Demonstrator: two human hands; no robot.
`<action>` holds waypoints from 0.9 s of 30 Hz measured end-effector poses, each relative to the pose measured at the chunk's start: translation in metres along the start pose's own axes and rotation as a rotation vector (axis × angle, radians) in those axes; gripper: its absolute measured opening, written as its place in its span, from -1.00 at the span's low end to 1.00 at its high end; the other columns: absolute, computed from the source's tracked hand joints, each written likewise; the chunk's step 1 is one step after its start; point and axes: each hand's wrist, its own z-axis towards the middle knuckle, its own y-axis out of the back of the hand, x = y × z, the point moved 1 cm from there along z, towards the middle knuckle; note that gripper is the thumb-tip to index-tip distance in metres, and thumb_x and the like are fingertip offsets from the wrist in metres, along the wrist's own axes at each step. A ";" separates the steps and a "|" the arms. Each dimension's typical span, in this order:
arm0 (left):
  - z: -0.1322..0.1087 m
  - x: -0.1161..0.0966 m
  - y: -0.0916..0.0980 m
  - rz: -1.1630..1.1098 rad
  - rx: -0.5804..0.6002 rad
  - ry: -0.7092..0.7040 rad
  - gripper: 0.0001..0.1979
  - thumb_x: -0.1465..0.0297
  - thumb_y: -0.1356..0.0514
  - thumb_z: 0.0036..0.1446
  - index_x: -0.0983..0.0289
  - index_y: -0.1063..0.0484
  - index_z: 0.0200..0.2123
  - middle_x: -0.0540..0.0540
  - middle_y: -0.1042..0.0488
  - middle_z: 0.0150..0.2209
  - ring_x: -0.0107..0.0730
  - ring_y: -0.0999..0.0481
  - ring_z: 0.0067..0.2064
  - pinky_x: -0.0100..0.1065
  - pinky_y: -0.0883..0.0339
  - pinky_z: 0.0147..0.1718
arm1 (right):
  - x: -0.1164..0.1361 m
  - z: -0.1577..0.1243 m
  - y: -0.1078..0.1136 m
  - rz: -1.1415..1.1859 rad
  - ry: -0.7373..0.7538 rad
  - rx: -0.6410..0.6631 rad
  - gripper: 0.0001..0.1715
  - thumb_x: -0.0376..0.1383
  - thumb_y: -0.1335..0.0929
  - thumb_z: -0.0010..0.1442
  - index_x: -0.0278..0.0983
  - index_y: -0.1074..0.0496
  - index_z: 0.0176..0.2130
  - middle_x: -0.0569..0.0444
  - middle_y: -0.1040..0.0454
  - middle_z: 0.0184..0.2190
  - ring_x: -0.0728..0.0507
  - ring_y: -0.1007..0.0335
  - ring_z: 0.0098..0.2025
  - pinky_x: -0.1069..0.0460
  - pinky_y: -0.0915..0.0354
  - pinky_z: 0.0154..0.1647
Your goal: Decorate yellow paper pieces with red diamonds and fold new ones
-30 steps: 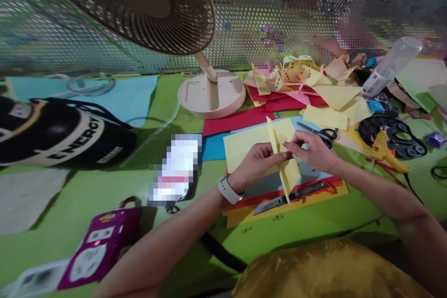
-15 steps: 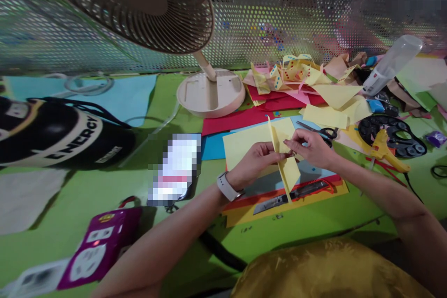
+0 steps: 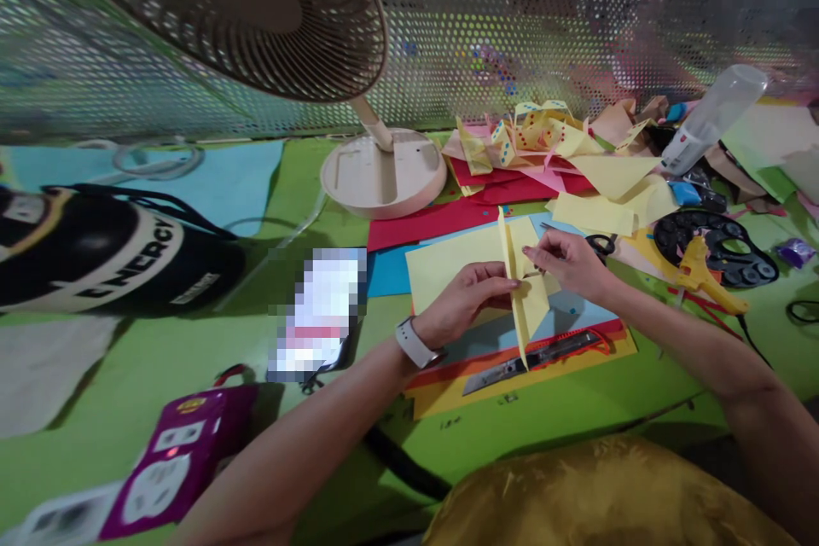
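My left hand (image 3: 461, 297), with a pale watch on its wrist, pinches a folded piece of yellow paper (image 3: 532, 311) that stands roughly upright. To the right of the fold, my right hand (image 3: 571, 261) has its fingers closed close to the paper; what they pinch is too small to make out. Under both hands lie a flat pale yellow sheet (image 3: 435, 264) and a light blue sheet (image 3: 466, 345). An orange-edged utility knife (image 3: 543, 361) rests on the stacked coloured paper just below the folded piece. Scissors (image 3: 601, 244) are partly hidden behind my right hand.
A fan (image 3: 387, 179) stands at the back, left of a heap of paper scraps (image 3: 531, 141). A yellow glue gun (image 3: 700, 277) and black round tray (image 3: 729, 247) lie right. To the left are a phone (image 3: 323, 311), black bottle (image 3: 128, 252) and purple power strip (image 3: 179, 452).
My right hand has drawn slightly right and up, away from my left fingers. The folded yellow paper remains in my left hand, tilted a little differently.
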 end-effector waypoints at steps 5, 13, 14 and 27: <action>0.001 0.001 0.000 -0.012 -0.048 -0.025 -0.74 0.30 -0.41 -0.16 0.33 -0.44 -0.56 -0.02 -0.49 -0.52 -0.53 -0.44 -0.48 -0.46 -0.38 -0.40 | 0.001 0.000 0.000 0.019 -0.011 -0.026 -0.52 0.06 -0.39 0.07 -0.27 -0.27 -0.53 0.23 -0.22 -0.60 0.04 -0.06 -0.53 0.07 -0.04 -0.49; 0.002 0.004 0.002 0.050 -0.078 -0.048 -0.74 0.27 -0.42 -0.17 0.34 -0.50 -0.50 -0.01 -0.50 -0.50 -0.50 -0.45 -0.43 -0.43 -0.40 -0.33 | 0.002 -0.001 -0.001 -0.010 -0.016 -0.023 -0.52 0.06 -0.38 0.07 -0.27 -0.29 -0.52 0.21 -0.25 -0.59 0.02 -0.09 -0.51 0.05 -0.05 -0.47; 0.002 0.004 0.002 0.050 -0.080 -0.049 -0.74 0.27 -0.42 -0.18 0.34 -0.50 -0.50 -0.01 -0.50 -0.50 -0.50 -0.45 -0.43 -0.42 -0.40 -0.34 | 0.003 -0.001 -0.001 -0.011 -0.021 -0.022 -0.52 0.06 -0.38 0.07 -0.27 -0.29 -0.52 0.21 -0.25 -0.59 0.02 -0.09 -0.51 0.05 -0.05 -0.47; 0.003 0.005 0.000 0.036 -0.095 -0.068 -0.76 0.32 -0.41 -0.19 0.33 -0.54 -0.43 0.01 -0.53 -0.50 -0.47 -0.45 -0.44 -0.41 -0.38 -0.35 | -0.002 -0.002 -0.003 0.003 -0.049 0.009 -0.50 0.08 -0.37 0.08 -0.26 -0.26 -0.53 0.23 -0.22 -0.61 0.03 -0.04 -0.53 0.07 -0.01 -0.51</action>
